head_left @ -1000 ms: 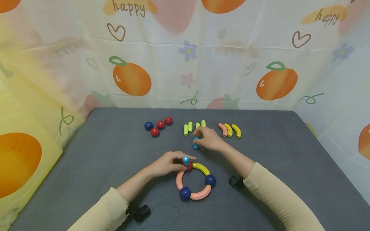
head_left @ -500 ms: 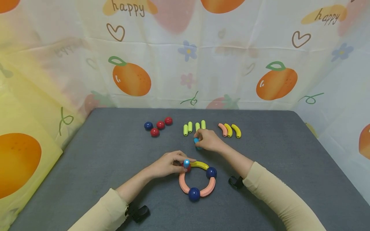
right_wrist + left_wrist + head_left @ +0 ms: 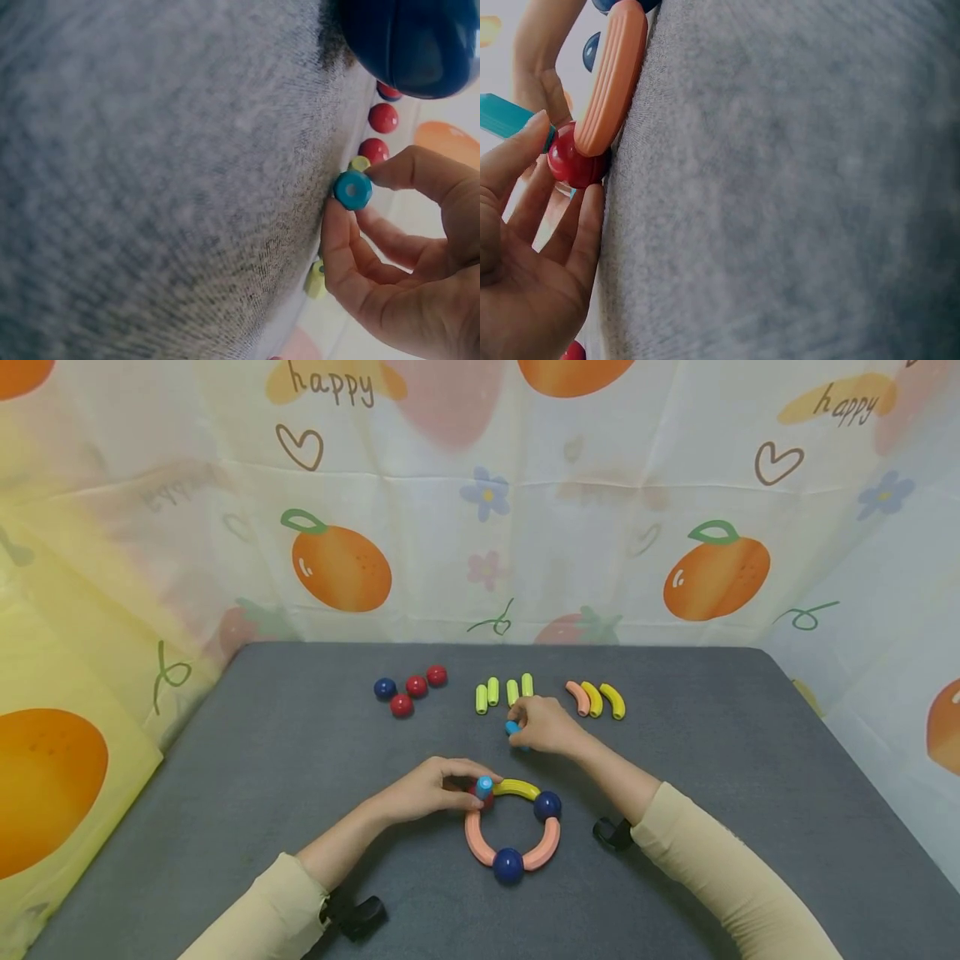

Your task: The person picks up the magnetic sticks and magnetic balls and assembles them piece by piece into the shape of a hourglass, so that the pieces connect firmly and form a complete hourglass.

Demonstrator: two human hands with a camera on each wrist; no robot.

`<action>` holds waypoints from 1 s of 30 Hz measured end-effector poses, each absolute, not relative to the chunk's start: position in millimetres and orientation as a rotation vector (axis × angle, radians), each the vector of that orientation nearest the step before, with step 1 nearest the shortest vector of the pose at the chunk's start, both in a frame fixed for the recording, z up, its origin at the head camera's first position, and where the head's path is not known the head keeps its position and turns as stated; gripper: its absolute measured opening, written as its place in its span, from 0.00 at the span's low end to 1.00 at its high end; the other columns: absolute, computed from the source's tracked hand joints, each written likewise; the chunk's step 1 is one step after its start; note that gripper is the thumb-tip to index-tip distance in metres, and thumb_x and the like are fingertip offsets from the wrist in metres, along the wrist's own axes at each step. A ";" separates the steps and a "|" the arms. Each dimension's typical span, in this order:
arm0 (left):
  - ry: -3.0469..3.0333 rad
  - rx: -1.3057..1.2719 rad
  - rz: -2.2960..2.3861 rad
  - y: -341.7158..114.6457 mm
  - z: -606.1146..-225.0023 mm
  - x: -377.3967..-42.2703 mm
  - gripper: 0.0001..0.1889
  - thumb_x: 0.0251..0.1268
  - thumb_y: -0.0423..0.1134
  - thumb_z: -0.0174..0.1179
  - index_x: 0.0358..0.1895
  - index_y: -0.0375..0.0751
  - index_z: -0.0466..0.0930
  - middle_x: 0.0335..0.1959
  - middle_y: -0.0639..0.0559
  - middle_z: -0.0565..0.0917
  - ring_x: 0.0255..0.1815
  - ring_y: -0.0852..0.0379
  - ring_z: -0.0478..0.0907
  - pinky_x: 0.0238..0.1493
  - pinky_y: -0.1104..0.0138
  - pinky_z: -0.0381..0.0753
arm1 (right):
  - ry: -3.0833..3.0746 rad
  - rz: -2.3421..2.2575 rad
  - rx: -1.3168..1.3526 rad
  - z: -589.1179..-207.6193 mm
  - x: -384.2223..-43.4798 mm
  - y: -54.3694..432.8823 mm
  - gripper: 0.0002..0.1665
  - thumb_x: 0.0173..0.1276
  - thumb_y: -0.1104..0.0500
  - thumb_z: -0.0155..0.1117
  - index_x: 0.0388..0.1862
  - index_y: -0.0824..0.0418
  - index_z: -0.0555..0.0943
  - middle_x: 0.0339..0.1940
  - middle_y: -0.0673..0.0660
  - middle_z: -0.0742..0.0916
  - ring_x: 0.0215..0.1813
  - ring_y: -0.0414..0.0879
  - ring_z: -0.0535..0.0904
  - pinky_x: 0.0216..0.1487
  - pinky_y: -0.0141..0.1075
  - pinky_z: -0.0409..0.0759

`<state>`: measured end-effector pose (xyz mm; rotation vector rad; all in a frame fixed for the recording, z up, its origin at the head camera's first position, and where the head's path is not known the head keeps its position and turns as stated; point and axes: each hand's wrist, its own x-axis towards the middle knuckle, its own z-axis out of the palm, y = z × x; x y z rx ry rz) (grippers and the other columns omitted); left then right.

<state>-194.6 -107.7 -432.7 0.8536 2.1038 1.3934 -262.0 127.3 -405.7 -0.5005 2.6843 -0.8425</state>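
Observation:
My left hand (image 3: 431, 792) holds a red magnetic ball (image 3: 574, 159), its thumb against the base of a blue magnetic rod (image 3: 484, 787) that stands up from the ball. This ball is part of a ring on the table, with a yellow curved rod (image 3: 517, 788), two dark blue balls (image 3: 508, 866) and two pink curved rods (image 3: 477, 839). Beyond the ring, my right hand (image 3: 551, 725) pinches a second blue rod (image 3: 352, 190) between thumb and fingers, close to the tabletop. In the head view, the right fingers partly cover that rod.
Several light green straight rods (image 3: 492, 692) lie just behind my right hand. To their left sit loose red balls (image 3: 402, 706) and a blue ball (image 3: 385, 688). Loose curved rods (image 3: 613, 702), yellow and pink, lie to the right. A printed cloth hangs behind the grey table (image 3: 697, 718).
The ring has turned and its near side has swung right, while the left hand keeps hold of the red ball. The rod in the right hand has tilted; that hand has barely shifted.

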 end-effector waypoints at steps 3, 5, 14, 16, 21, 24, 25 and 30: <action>2.091 0.853 1.391 -108.5 -434.2 -194.8 0.18 0.67 0.39 0.63 0.59 0.43 0.82 0.59 0.45 0.84 0.57 0.66 0.78 0.57 0.75 0.77 | 2.688 -0.862 -0.507 -405.8 -261.9 129.8 0.20 0.61 0.60 0.66 0.52 0.64 0.81 0.37 0.59 0.86 0.25 0.42 0.78 0.31 0.31 0.77; 2.105 0.858 1.386 -108.4 -435.2 -194.9 0.18 0.67 0.39 0.64 0.58 0.43 0.82 0.58 0.45 0.85 0.56 0.67 0.79 0.57 0.75 0.77 | 2.685 -0.879 -0.517 -406.0 -262.6 131.2 0.19 0.61 0.60 0.65 0.52 0.63 0.80 0.37 0.59 0.86 0.27 0.43 0.79 0.32 0.32 0.77; 2.214 0.893 1.350 -108.4 -436.8 -195.3 0.17 0.64 0.40 0.66 0.55 0.45 0.85 0.54 0.48 0.87 0.53 0.68 0.80 0.56 0.74 0.78 | 2.654 -0.947 -0.499 -400.5 -262.5 134.1 0.18 0.63 0.58 0.66 0.52 0.59 0.80 0.41 0.59 0.87 0.32 0.43 0.82 0.36 0.34 0.80; 2.229 0.894 1.347 -108.6 -436.6 -195.1 0.16 0.63 0.40 0.66 0.55 0.44 0.85 0.52 0.47 0.87 0.51 0.68 0.80 0.54 0.74 0.78 | 2.635 -0.980 -0.498 -398.2 -261.1 135.4 0.18 0.63 0.59 0.66 0.52 0.59 0.80 0.40 0.59 0.88 0.31 0.43 0.83 0.35 0.34 0.81; 2.247 0.888 1.345 -109.2 -436.5 -194.8 0.15 0.62 0.40 0.67 0.52 0.44 0.86 0.49 0.47 0.88 0.47 0.70 0.80 0.50 0.74 0.79 | 2.549 -1.139 -0.510 -393.3 -256.5 141.7 0.18 0.64 0.59 0.66 0.53 0.58 0.79 0.42 0.59 0.88 0.31 0.44 0.83 0.35 0.37 0.83; 2.254 0.892 1.341 -109.5 -436.0 -194.7 0.15 0.62 0.41 0.68 0.52 0.44 0.87 0.49 0.47 0.88 0.47 0.70 0.80 0.49 0.74 0.80 | 2.472 -1.253 -0.537 -390.9 -254.7 146.8 0.19 0.64 0.61 0.66 0.54 0.60 0.79 0.44 0.62 0.87 0.36 0.46 0.85 0.39 0.42 0.85; 2.257 0.895 1.338 -109.5 -435.8 -194.6 0.15 0.62 0.41 0.68 0.52 0.45 0.87 0.49 0.47 0.88 0.47 0.69 0.80 0.49 0.74 0.80 | 2.449 -1.275 -0.550 -390.3 -254.3 148.9 0.19 0.64 0.62 0.66 0.55 0.60 0.78 0.45 0.62 0.87 0.38 0.47 0.85 0.41 0.42 0.86; 2.271 0.905 1.329 -109.9 -435.3 -194.3 0.15 0.61 0.41 0.68 0.51 0.45 0.87 0.48 0.48 0.88 0.47 0.68 0.80 0.50 0.74 0.80 | 2.348 -1.306 -0.594 -386.1 -251.5 158.7 0.23 0.61 0.64 0.70 0.55 0.60 0.78 0.47 0.60 0.86 0.48 0.47 0.83 0.47 0.40 0.85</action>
